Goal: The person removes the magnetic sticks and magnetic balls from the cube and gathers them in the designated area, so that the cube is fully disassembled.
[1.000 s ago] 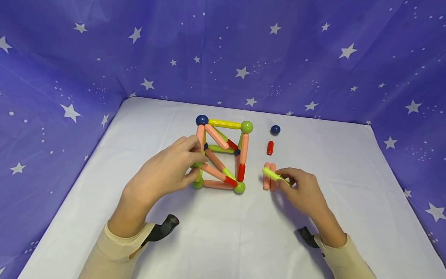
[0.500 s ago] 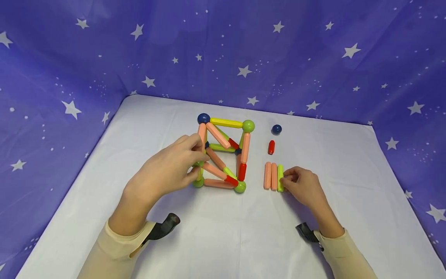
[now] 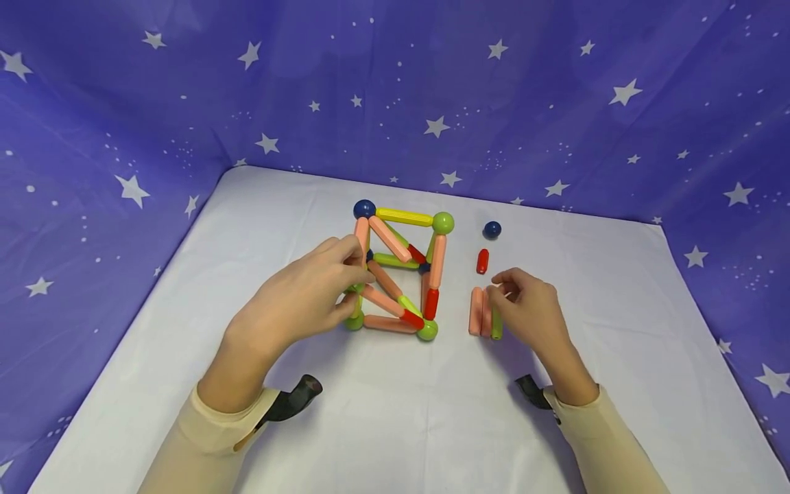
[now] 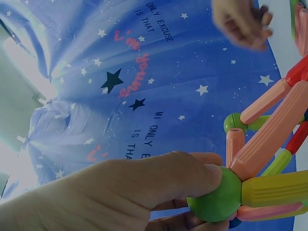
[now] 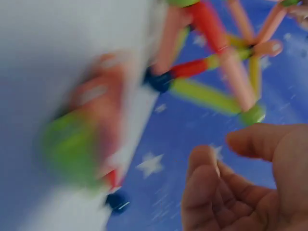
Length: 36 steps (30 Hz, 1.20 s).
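My left hand (image 3: 293,295) pinches a green ball (image 4: 219,197) at the upper near-left corner of a magnetic stick-and-ball frame. Salmon sticks (image 3: 438,261), red pieces, yellow and green sticks and blue and green balls make up this frame. To its right, my right hand (image 3: 533,309) hovers over a lime green stick (image 3: 496,328) with thumb and fingers apart, holding nothing. Beside that stick lie two salmon sticks (image 3: 475,312), side by side; the hand partly covers them. In the right wrist view the loose sticks are blurred.
Farther back on the white cloth (image 3: 395,412) lie a short red stick (image 3: 483,261) and a dark blue ball (image 3: 492,230). A purple star-patterned curtain (image 3: 395,89) rises behind and along the sides. A black wrist camera (image 3: 299,398) projects from the left sleeve.
My right hand laid the lime stick down beside the two salmon ones and let go, then lifted and shifted slightly left over them. The left hand keeps its hold on the frame.
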Motion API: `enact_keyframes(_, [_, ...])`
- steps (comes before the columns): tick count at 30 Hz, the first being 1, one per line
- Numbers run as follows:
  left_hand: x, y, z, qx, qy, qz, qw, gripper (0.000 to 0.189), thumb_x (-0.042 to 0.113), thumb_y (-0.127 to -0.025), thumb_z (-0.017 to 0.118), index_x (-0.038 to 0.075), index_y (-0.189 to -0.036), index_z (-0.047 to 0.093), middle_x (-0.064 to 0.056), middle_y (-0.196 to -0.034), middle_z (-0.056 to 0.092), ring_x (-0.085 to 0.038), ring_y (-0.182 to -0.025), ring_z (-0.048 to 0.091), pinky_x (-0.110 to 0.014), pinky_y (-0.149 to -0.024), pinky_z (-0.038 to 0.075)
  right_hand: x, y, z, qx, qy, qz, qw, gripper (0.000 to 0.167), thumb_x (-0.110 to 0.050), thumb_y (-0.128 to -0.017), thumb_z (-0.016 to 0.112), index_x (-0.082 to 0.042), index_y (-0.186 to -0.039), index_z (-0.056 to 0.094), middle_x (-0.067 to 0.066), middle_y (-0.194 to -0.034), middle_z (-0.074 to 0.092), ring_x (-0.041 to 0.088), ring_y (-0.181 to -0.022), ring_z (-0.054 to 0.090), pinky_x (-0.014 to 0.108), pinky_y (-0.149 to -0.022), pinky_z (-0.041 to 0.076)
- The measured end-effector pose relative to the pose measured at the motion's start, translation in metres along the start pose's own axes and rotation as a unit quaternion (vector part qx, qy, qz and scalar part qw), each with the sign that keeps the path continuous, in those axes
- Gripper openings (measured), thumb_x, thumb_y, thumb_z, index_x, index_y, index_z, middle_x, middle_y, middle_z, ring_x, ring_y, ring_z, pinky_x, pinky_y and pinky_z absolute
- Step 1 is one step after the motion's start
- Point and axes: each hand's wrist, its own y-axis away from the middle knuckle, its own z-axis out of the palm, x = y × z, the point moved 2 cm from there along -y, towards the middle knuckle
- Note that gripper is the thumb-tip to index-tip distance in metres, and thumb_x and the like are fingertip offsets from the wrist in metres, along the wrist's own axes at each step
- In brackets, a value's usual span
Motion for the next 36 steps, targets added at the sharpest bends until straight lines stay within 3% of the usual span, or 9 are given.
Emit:
enact_keyframes(5, [-0.001, 0.001, -0.001, -0.002, -0.005, -0.005, 1.0, 0.02, -0.001, -0.08, 0.068, 0.014, -0.091, 0.074, 0.0, -0.088, 0.045, -0.019, -0.081, 0.042, -0.028, -0.07, 0.038, -0.06, -0.017, 0.005, -0.06, -0.057, -0.085, 0.9929, 0.027, -0.032, -0.095, 0.062, -0.015, -0.116, 0.063, -0.002, -0.092, 0.066, 0.013, -0.07, 0.06, 0.035, -0.062, 0.05])
enact_keyframes(10, [0.0, 0.001, -0.001, -0.007, -0.008, -0.014, 0.9998, 0.021, -0.002, -0.08, 0.068, 0.013, -0.092, 0.075, 0.001, -0.091, 0.047, -0.018, -0.083, 0.043, -0.027, -0.069, 0.039, -0.108, -0.036, 0.019, -0.098, -0.061, -0.145, 0.9827, 0.046, -0.04, -0.095, 0.062, -0.017, -0.132, 0.051, -0.002, -0.103, 0.065, 0.009, -0.074, 0.062, 0.03, -0.064, 0.052])
enact_keyframes(13, [0.0, 0.001, 0.0, -0.006, -0.006, -0.015, 0.9998, 0.021, -0.003, -0.078, 0.067, 0.013, -0.09, 0.074, 0.001, -0.092, 0.047, -0.018, -0.083, 0.043, -0.026, -0.069, 0.04, -0.129, -0.047, 0.029, -0.084, -0.04, -0.171, 0.9808, 0.053, -0.035, -0.092, 0.067, -0.014, -0.136, 0.049, -0.002, -0.095, 0.064, 0.008, -0.065, 0.059, 0.027, -0.055, 0.049])
enact_keyframes(16, [0.001, 0.001, 0.0, -0.005, -0.007, -0.014, 0.9999, 0.023, -0.004, -0.076, 0.066, 0.013, -0.089, 0.074, 0.001, -0.091, 0.046, -0.018, -0.082, 0.044, -0.026, -0.069, 0.04, -0.14, -0.054, 0.038, -0.058, -0.017, -0.205, 0.977, 0.043, -0.026, -0.092, 0.068, -0.01, -0.129, 0.056, -0.001, -0.076, 0.059, 0.009, -0.052, 0.049, 0.026, -0.045, 0.041])
enact_keyframes(20, [0.002, 0.001, 0.0, -0.009, -0.01, -0.016, 0.9998, 0.024, -0.003, -0.076, 0.068, 0.015, -0.09, 0.075, 0.002, -0.092, 0.047, -0.018, -0.082, 0.044, -0.026, -0.07, 0.04, -0.138, -0.055, 0.047, -0.059, 0.008, -0.219, 0.9739, 0.022, -0.015, -0.091, 0.063, -0.007, -0.112, 0.065, 0.0, -0.059, 0.051, 0.012, -0.043, 0.039, 0.026, -0.04, 0.032])
enact_keyframes(25, [0.003, 0.0, 0.0, -0.009, -0.011, -0.014, 0.9998, 0.026, -0.003, -0.077, 0.07, 0.016, -0.094, 0.076, 0.002, -0.092, 0.047, -0.018, -0.081, 0.044, -0.026, -0.068, 0.041, -0.123, -0.045, 0.046, -0.099, 0.004, -0.195, 0.9757, 0.019, -0.012, -0.086, 0.063, -0.008, -0.105, 0.066, -0.003, -0.06, 0.054, 0.01, -0.043, 0.044, 0.026, -0.04, 0.038])
enact_keyframes(31, [0.003, 0.0, 0.001, -0.005, -0.004, -0.01, 0.9999, 0.024, -0.003, -0.078, 0.069, 0.016, -0.092, 0.075, 0.0, -0.092, 0.047, -0.018, -0.083, 0.044, -0.026, -0.069, 0.04, -0.094, -0.02, 0.022, -0.089, -0.04, -0.147, 0.9843, 0.025, -0.016, -0.085, 0.066, -0.014, -0.11, 0.065, -0.008, -0.074, 0.062, 0.008, -0.054, 0.055, 0.029, -0.048, 0.046])
enact_keyframes(36, [0.002, 0.0, 0.001, -0.006, 0.0, -0.016, 0.9999, 0.023, -0.003, -0.078, 0.069, 0.014, -0.092, 0.075, 0.0, -0.091, 0.047, -0.018, -0.083, 0.042, -0.027, -0.068, 0.039, -0.054, -0.005, -0.001, -0.075, -0.03, -0.059, 0.995, 0.03, -0.018, -0.084, 0.067, -0.015, -0.114, 0.062, -0.004, -0.079, 0.064, 0.014, -0.058, 0.056, 0.033, -0.051, 0.047])
